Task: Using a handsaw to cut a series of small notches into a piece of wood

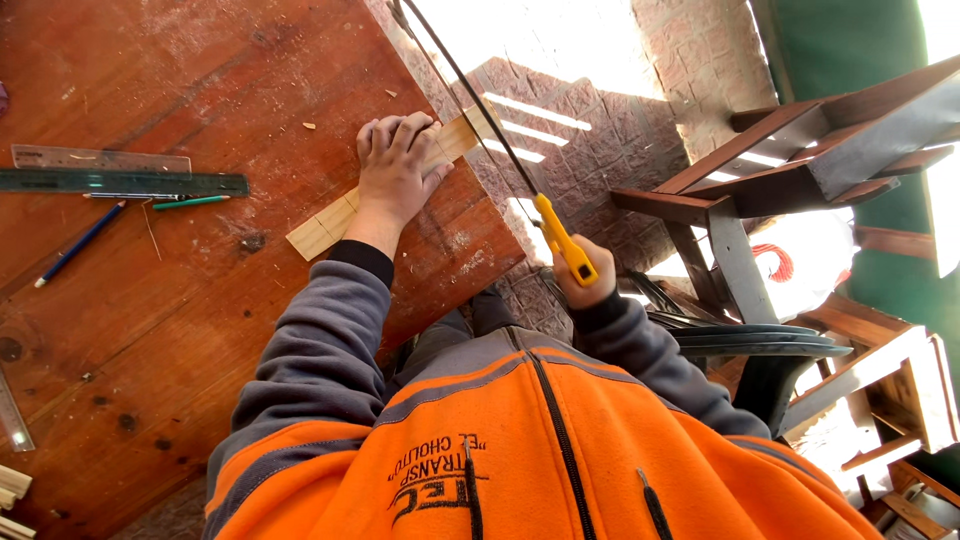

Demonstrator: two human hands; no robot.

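Note:
My left hand (395, 165) presses flat on a pale wooden strip (325, 228) that lies across the corner of a reddish wooden table (180, 330). One end of the strip juts past the table edge. My right hand (585, 275) grips the yellow handle of a small saw (560, 240). Its thin black frame and blade run up to the overhanging end of the strip. I wear an orange and grey jacket (480, 440).
A green ruler (120, 182), a clear ruler (100, 158), a blue pencil (80, 243) and a green pen (190, 202) lie on the table's left. Wood chips scatter nearby. Wooden chairs (790, 170) and stacked dark plastic chairs (760, 345) stand on the brick floor at right.

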